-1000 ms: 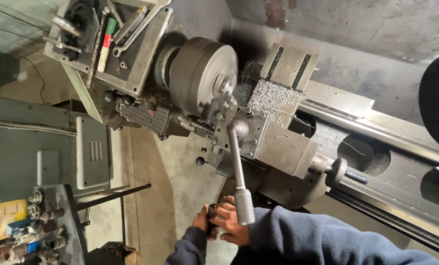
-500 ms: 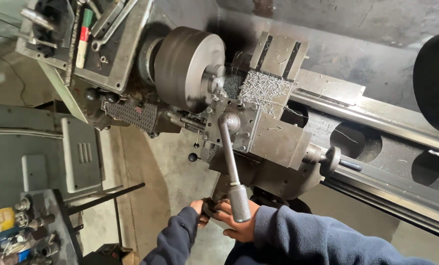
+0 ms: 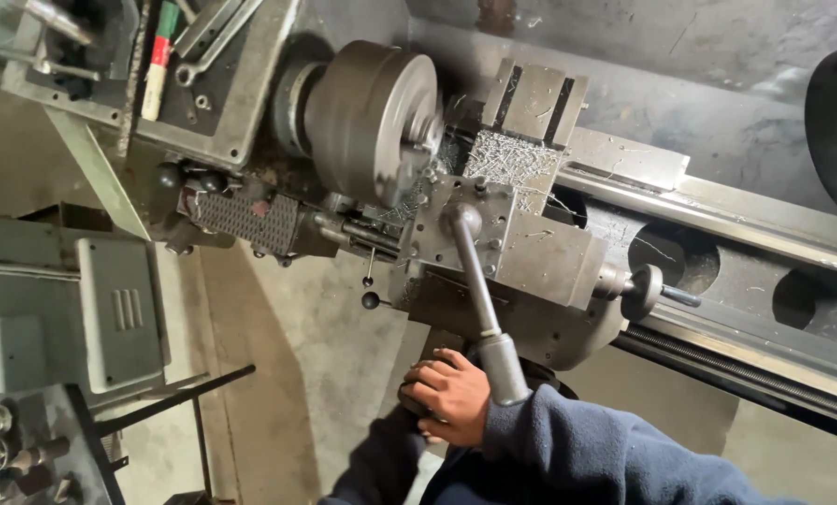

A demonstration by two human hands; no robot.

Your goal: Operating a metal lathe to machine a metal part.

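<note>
I look down on a metal lathe. My right hand (image 3: 451, 397) is closed around a dark handwheel (image 3: 542, 376) at the front of the carriage (image 3: 531, 257), just left of the long lever's grey grip (image 3: 503, 369). My left hand is almost entirely hidden under the right one; only its dark sleeve (image 3: 381, 458) shows, reaching to the same wheel. The lever (image 3: 473, 271) runs up to the tool post. Beyond it sits the round grey chuck (image 3: 372, 122), with a pile of metal chips (image 3: 507, 164) beside it.
A small crank handle (image 3: 648, 290) sticks out right of the carriage, above the lathe bed (image 3: 736, 220). A tray on the headstock (image 3: 222, 93) holds wrenches and a red-and-green tool (image 3: 157, 56). A grey cabinet (image 3: 91, 309) and a cluttered bench (image 3: 7, 449) stand left.
My hands have stayed on the handwheel and shifted slightly up. The left hand, visible beside the right before, is now tucked beneath it. The view has drifted a little.
</note>
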